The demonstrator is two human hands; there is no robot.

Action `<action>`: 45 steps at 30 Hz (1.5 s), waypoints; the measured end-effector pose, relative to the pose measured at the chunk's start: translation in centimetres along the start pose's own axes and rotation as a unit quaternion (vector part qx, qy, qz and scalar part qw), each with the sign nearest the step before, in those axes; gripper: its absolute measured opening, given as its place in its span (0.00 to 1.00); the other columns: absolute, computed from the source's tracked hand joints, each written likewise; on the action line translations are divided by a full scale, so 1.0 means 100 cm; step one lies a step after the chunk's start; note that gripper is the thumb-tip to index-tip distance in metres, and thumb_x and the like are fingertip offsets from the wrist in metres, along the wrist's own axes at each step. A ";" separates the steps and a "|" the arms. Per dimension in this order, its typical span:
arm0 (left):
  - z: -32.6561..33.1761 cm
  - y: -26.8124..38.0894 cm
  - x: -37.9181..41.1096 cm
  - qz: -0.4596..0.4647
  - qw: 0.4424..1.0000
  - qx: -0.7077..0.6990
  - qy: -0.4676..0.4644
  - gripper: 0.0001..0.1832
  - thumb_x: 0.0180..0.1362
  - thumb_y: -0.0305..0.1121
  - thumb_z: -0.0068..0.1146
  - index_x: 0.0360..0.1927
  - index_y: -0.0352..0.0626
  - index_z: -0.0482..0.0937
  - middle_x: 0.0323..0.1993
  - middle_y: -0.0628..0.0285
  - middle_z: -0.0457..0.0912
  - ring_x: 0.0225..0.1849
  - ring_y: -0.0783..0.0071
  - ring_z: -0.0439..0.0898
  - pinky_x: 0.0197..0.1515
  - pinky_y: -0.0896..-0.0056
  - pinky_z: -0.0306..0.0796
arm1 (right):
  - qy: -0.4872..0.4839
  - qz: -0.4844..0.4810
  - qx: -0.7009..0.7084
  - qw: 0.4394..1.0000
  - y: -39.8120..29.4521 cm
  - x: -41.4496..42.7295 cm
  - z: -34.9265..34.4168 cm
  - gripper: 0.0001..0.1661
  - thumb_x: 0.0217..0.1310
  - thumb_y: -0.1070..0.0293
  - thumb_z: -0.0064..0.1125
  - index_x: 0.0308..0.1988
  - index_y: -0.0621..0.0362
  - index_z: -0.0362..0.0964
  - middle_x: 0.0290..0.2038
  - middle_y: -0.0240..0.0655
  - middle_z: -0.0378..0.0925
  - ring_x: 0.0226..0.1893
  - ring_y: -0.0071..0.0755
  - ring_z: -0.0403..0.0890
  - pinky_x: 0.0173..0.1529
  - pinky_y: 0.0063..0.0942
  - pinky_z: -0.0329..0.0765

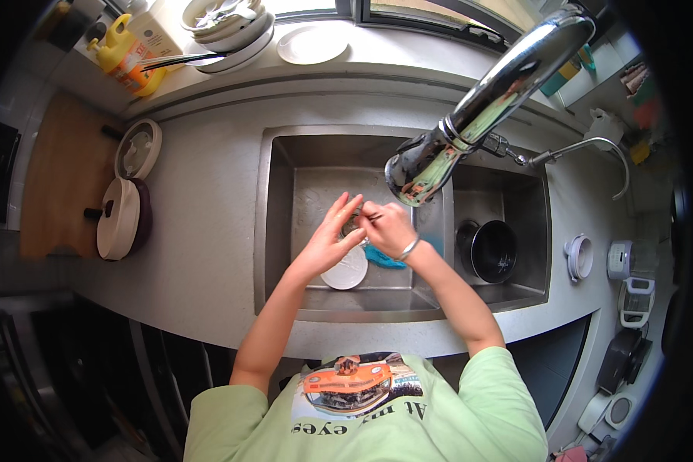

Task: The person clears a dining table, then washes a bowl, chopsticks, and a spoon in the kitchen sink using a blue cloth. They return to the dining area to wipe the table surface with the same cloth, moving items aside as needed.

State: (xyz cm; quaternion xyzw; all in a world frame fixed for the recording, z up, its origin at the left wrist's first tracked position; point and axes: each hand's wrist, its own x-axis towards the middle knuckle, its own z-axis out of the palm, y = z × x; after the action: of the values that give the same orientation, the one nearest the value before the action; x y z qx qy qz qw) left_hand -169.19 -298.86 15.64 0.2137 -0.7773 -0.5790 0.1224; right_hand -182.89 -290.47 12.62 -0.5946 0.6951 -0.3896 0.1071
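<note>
Over the left basin of the steel sink (352, 315), my left hand (330, 237) is raised with its fingers apart and nothing held in it. Close beside it, my right hand (388, 228) is curled around a small thin dark item that I cannot make out. Under and between the hands a round glass-like vessel (351, 222) shows in part. A white plate (346, 270) lies in the basin below my left hand, and a blue cloth (386, 257) lies below my right hand.
A chrome faucet (468, 121) arches over the sink from the right. The right basin holds a black pot (494, 252). Stacked bowls (231, 34), a white plate (313, 45) and a yellow bottle (133, 58) stand on the sill. Lidded pans (118, 219) lean at the left.
</note>
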 end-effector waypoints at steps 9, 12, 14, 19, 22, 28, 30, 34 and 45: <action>0.020 -0.115 -0.020 -0.274 0.921 0.273 -0.051 0.20 0.57 0.41 0.37 0.35 0.35 0.75 0.47 0.41 0.68 0.53 0.54 0.65 0.53 0.64 0.59 | -0.097 0.084 -0.203 0.971 0.053 -0.050 0.035 0.15 0.52 0.59 0.48 0.18 0.54 0.69 0.11 0.39 0.67 0.17 0.44 0.72 0.26 0.34 0.68; 0.019 -0.127 -0.035 -0.101 0.984 0.145 -0.032 0.19 0.55 0.42 0.39 0.33 0.36 0.75 0.41 0.45 0.73 0.46 0.50 0.70 0.47 0.60 0.63 | 0.017 -0.077 -0.181 0.980 0.001 -0.016 -0.014 0.13 0.51 0.61 0.50 0.18 0.54 0.67 0.14 0.35 0.70 0.16 0.39 0.71 0.29 0.31 0.68; 0.011 -0.083 -0.043 -0.148 0.981 0.104 0.068 0.19 0.54 0.43 0.41 0.35 0.37 0.75 0.38 0.48 0.75 0.45 0.54 0.71 0.47 0.61 0.63 | 0.032 -0.122 -0.097 0.987 -0.041 0.011 -0.052 0.13 0.52 0.63 0.49 0.18 0.55 0.66 0.13 0.34 0.68 0.16 0.38 0.70 0.31 0.29 0.68; 0.034 -0.075 -0.051 -0.188 0.972 0.139 0.015 0.20 0.54 0.43 0.44 0.41 0.36 0.73 0.41 0.50 0.74 0.46 0.57 0.72 0.48 0.65 0.64 | -0.261 -0.015 -0.260 0.930 0.045 -0.046 -0.001 0.13 0.52 0.63 0.48 0.17 0.53 0.67 0.14 0.34 0.71 0.18 0.40 0.73 0.31 0.34 0.70; 0.026 -0.121 -0.050 -0.133 0.956 0.262 0.003 0.22 0.51 0.45 0.46 0.42 0.37 0.73 0.43 0.49 0.73 0.46 0.56 0.71 0.49 0.64 0.64 | -0.081 -0.139 -0.138 0.977 -0.001 -0.029 0.001 0.12 0.49 0.62 0.51 0.17 0.52 0.67 0.14 0.36 0.70 0.17 0.39 0.73 0.29 0.33 0.70; 0.048 -0.102 -0.076 -0.223 0.969 0.088 0.051 0.24 0.50 0.46 0.46 0.44 0.37 0.72 0.45 0.48 0.72 0.49 0.55 0.69 0.52 0.64 0.62 | -0.126 -0.154 -0.075 0.977 -0.024 -0.013 -0.021 0.17 0.55 0.59 0.45 0.19 0.55 0.69 0.16 0.37 0.71 0.18 0.40 0.73 0.28 0.32 0.70; 0.055 -0.111 -0.084 -0.206 0.970 0.125 -0.003 0.25 0.50 0.46 0.47 0.44 0.37 0.72 0.45 0.48 0.72 0.49 0.54 0.69 0.52 0.63 0.61 | -0.400 0.007 -0.255 0.880 0.014 -0.029 0.004 0.19 0.55 0.53 0.42 0.24 0.54 0.73 0.23 0.43 0.75 0.25 0.43 0.77 0.27 0.36 0.72; 0.035 -0.145 -0.094 -0.211 0.976 -0.058 0.023 0.22 0.54 0.41 0.46 0.48 0.35 0.69 0.43 0.55 0.74 0.48 0.69 0.71 0.51 0.72 0.62 | -0.011 -0.255 -0.046 0.966 -0.098 0.035 -0.024 0.09 0.48 0.70 0.51 0.18 0.55 0.66 0.17 0.35 0.70 0.19 0.40 0.71 0.34 0.30 0.70; -0.013 -0.105 -0.075 -0.092 0.969 -0.216 -0.079 0.17 0.56 0.38 0.45 0.44 0.36 0.71 0.39 0.62 0.74 0.43 0.77 0.71 0.45 0.77 0.64 | 0.176 -0.132 -0.198 0.955 -0.150 0.166 0.008 0.12 0.57 0.61 0.43 0.26 0.55 0.60 0.13 0.40 0.68 0.14 0.44 0.70 0.20 0.36 0.67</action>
State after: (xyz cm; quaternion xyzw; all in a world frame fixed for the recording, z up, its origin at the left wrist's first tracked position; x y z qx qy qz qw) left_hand -160.03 -298.88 6.48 0.2062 -0.6179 -0.7571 0.0502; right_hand -175.75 -305.74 27.36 -0.6127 0.6813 -0.3531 -0.1889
